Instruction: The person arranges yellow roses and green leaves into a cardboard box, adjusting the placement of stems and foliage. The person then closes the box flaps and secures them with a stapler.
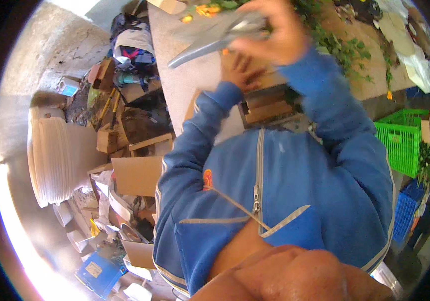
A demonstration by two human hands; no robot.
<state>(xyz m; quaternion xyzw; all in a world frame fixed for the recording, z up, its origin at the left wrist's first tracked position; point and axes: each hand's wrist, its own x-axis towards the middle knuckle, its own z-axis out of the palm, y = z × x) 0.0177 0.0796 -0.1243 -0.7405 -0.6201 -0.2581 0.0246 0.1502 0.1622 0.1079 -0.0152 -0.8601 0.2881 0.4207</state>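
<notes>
My right hand [280, 37] is raised over the table and blurred by motion. Its fingers are wrapped round a grey metal tool [210, 47] with a long tapering arm that points left; the blur hides its exact kind. Lower down, my left hand [245, 72] rests on the near part of the table [180, 95], fingers spread and nothing visible in them. Orange-yellow flowers [206, 10] lie beyond the tool, partly cut off by the upper edge. Leafy green stems [343, 50] are spread on the table to the right of my right hand.
At the left stand a thick stack of white sheets [59, 155], open cardboard boxes [137, 175] and a blue bin [99, 273]. A bundle of dark clothing or bags [132, 42] sits beside the table. Green [400, 138] and blue [405, 210] plastic crates are at the right.
</notes>
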